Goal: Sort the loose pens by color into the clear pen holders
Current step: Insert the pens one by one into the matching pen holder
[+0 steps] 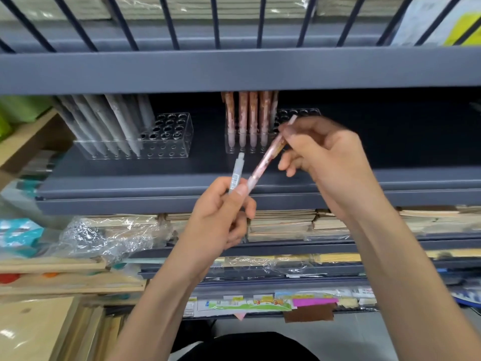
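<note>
My left hand (pixel 221 214) grips a grey pen (pixel 236 175) upright in front of the shelf edge. A pink pen (pixel 265 158) slants from my left thumb up to my right hand (pixel 322 157), whose fingers pinch its upper end. On the shelf behind stand two clear pen holders. The left holder (pixel 166 136) carries several grey pens (pixel 109 123) leaning left. The right holder (pixel 299 115) carries several pink pens (pixel 250 118) upright, and my right hand hides part of it.
A dark grey shelf (pixel 130 178) bears both holders, with another shelf board (pixel 234 71) close overhead. Below lie stacks of wrapped notebooks (pixel 281 225), crumpled plastic wrap (pixel 104 238) and paper goods. Wooden items (pixel 65 280) stand at the lower left.
</note>
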Action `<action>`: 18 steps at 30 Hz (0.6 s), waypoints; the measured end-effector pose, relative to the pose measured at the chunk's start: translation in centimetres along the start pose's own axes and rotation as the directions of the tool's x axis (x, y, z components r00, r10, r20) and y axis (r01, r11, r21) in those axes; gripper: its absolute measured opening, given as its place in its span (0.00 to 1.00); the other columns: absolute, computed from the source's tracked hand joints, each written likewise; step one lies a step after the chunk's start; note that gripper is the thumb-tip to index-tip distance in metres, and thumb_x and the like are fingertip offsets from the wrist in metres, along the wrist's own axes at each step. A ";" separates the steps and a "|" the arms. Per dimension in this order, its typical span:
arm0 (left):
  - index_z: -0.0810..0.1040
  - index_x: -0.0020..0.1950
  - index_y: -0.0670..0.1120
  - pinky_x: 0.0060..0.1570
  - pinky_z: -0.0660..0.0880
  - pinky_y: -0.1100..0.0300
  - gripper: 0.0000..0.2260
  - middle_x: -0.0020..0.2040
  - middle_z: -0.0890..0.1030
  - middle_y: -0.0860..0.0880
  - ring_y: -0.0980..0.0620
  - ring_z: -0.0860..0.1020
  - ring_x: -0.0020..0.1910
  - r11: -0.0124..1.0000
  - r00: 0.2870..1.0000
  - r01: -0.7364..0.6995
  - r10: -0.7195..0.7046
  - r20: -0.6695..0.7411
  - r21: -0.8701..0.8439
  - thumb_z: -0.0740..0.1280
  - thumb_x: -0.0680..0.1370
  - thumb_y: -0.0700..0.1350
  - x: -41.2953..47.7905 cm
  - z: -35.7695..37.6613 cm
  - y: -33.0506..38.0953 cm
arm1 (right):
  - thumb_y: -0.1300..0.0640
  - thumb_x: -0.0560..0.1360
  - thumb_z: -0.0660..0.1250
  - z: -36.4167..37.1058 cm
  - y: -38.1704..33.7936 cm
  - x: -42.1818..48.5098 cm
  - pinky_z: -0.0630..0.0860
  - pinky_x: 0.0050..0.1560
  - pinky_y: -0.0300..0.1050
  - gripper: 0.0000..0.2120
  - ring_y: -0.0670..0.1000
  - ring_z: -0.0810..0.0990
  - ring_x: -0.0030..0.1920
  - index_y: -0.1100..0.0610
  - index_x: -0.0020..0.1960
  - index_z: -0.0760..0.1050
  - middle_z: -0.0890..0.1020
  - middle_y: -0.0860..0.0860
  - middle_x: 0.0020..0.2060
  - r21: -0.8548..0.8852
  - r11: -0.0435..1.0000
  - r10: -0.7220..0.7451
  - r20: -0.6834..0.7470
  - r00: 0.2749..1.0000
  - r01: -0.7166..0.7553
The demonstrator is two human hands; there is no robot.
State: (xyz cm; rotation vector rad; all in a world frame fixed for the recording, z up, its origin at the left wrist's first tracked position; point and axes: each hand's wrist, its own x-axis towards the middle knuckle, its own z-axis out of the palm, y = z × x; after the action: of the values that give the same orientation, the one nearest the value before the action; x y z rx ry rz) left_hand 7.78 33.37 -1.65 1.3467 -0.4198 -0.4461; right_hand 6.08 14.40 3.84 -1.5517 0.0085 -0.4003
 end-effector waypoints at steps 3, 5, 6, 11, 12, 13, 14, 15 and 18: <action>0.76 0.48 0.51 0.20 0.59 0.66 0.07 0.36 0.75 0.52 0.56 0.61 0.22 1.000 1.000 -0.005 0.005 0.012 -0.022 0.61 0.81 0.51 0.1 0.4 0.0 | 0.64 0.76 0.70 -0.2 0.1 -0.8 0.80 0.37 0.42 0.05 0.54 0.84 0.37 0.60 0.52 0.79 0.85 0.58 0.40 -0.044 0.998 0.046 0.171 0.984 -0.039; 0.77 0.50 0.51 0.20 0.59 0.66 0.09 0.36 0.76 0.51 0.56 0.62 0.21 1.000 1.000 -0.013 0.013 -0.001 -0.010 0.60 0.82 0.52 0.1 0.6 0.0 | 0.65 0.76 0.69 -0.5 -0.2 -0.5 0.81 0.38 0.41 0.04 0.53 0.84 0.37 0.61 0.50 0.79 0.85 0.56 0.37 -0.062 0.998 0.035 0.158 0.987 -0.025; 0.78 0.52 0.52 0.21 0.59 0.67 0.10 0.36 0.76 0.51 0.55 0.62 0.21 1.000 1.000 -0.016 0.016 -0.016 -0.005 0.59 0.82 0.53 0.0 0.5 0.1 | 0.66 0.76 0.68 -0.8 -0.5 0.1 0.81 0.38 0.41 0.03 0.53 0.84 0.36 0.61 0.48 0.79 0.85 0.54 0.36 -0.044 0.999 0.005 0.078 0.997 -0.002; 0.78 0.55 0.53 0.22 0.57 0.67 0.14 0.32 0.70 0.52 0.56 0.59 0.22 1.000 0.996 -0.012 0.011 -0.083 -0.008 0.57 0.81 0.58 -0.2 -0.5 0.5 | 0.70 0.77 0.65 -3.2 -1.1 4.2 0.81 0.42 0.44 0.05 0.52 0.85 0.35 0.62 0.44 0.76 0.84 0.50 0.33 -0.020 0.989 -0.149 -0.288 0.946 0.150; 0.78 0.54 0.52 0.22 0.57 0.66 0.15 0.32 0.69 0.51 0.55 0.58 0.22 0.999 0.996 -0.001 -0.003 -0.095 -0.033 0.57 0.80 0.59 -0.1 -0.7 0.6 | 0.70 0.76 0.65 -3.4 -0.8 4.9 0.81 0.42 0.43 0.07 0.51 0.85 0.35 0.62 0.42 0.77 0.85 0.49 0.32 -0.050 0.988 -0.154 -0.308 0.939 0.145; 0.78 0.53 0.51 0.22 0.57 0.66 0.15 0.32 0.69 0.51 0.55 0.58 0.22 0.998 0.995 0.010 -0.016 -0.102 -0.064 0.57 0.80 0.58 -0.1 -1.0 0.8 | 0.71 0.76 0.65 -3.4 -0.5 5.5 0.81 0.42 0.42 0.10 0.50 0.85 0.35 0.60 0.41 0.79 0.85 0.48 0.31 -0.084 0.988 -0.152 -0.323 0.934 0.132; 0.78 0.52 0.51 0.21 0.57 0.66 0.14 0.32 0.69 0.50 0.54 0.58 0.22 0.996 0.994 0.016 -0.026 -0.103 -0.090 0.57 0.79 0.56 -0.1 -1.2 0.9 | 0.71 0.76 0.65 -3.3 -0.1 6.0 0.82 0.43 0.43 0.12 0.49 0.85 0.35 0.57 0.39 0.79 0.85 0.47 0.31 -0.127 0.985 -0.155 -0.335 0.929 0.118; 0.78 0.51 0.50 0.21 0.58 0.65 0.13 0.32 0.70 0.50 0.54 0.58 0.23 0.995 0.994 0.018 -0.028 -0.104 -0.098 0.57 0.79 0.54 -0.1 -1.4 1.1 | 0.70 0.76 0.65 -3.0 0.2 6.5 0.82 0.45 0.45 0.14 0.49 0.85 0.35 0.55 0.38 0.79 0.84 0.47 0.32 -0.180 0.978 -0.164 -0.340 0.926 0.107; 0.77 0.52 0.48 0.22 0.60 0.63 0.10 0.34 0.72 0.50 0.53 0.61 0.23 0.999 0.993 -0.003 -0.002 -0.120 -0.047 0.60 0.79 0.50 -0.3 -1.8 1.3 | 0.70 0.76 0.62 -2.3 0.7 7.6 0.83 0.46 0.48 0.17 0.49 0.85 0.36 0.53 0.36 0.78 0.84 0.49 0.34 -0.314 0.947 -0.163 -0.295 0.941 0.065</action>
State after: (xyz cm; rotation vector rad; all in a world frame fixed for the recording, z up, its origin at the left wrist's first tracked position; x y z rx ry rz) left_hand 8.56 35.21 -0.72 1.3206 -0.3088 -0.3702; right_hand 12.79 10.20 4.91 -1.7766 0.2405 -0.7695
